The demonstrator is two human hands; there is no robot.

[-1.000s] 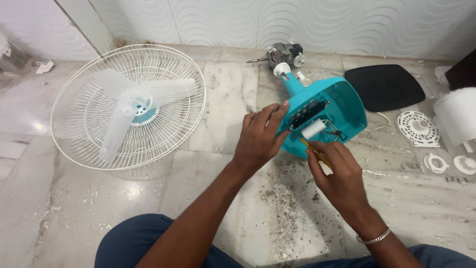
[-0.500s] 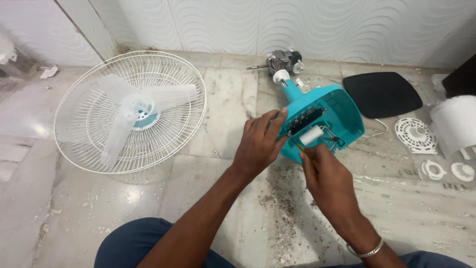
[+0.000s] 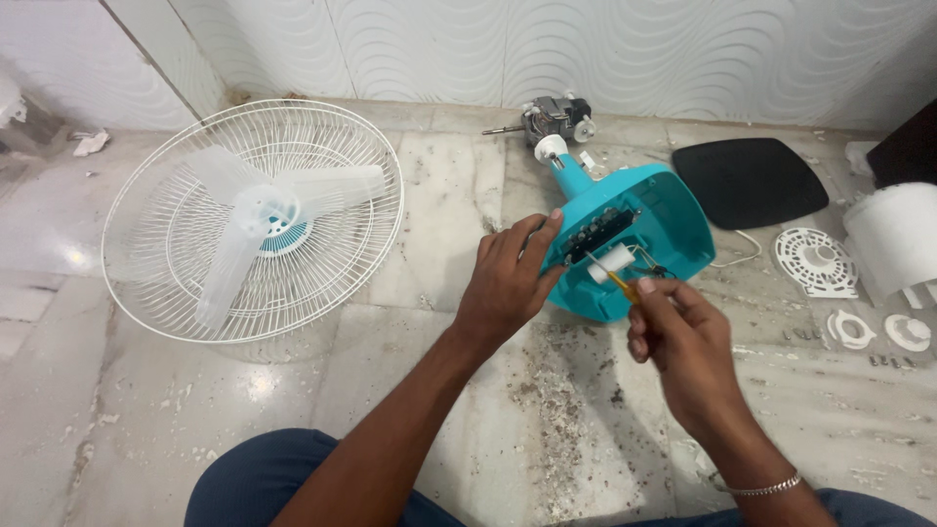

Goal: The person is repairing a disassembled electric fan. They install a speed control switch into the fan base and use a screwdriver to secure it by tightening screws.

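Observation:
A teal fan base housing (image 3: 673, 220) lies tilted on the marble floor, its open underside facing me with a dark circuit strip and a white cylindrical part inside. My left hand (image 3: 508, 283) grips the housing's left rim. My right hand (image 3: 683, 337) pinches a thin yellow-handled tool (image 3: 615, 281), whose tip points into the housing near the white part. A teal neck runs from the housing up to a bare fan motor (image 3: 556, 119) by the wall.
A white fan grille with translucent blades (image 3: 256, 220) lies at left. A black flat cover (image 3: 750, 181) sits at right, with white plastic fan parts (image 3: 815, 262) and a white rounded cover (image 3: 896, 234) beyond it. Dust and grit litter the floor in front of me.
My right hand has drawn slightly back and to the right from the housing, so the yellow tool now shows. The left hand keeps its grip on the rim.

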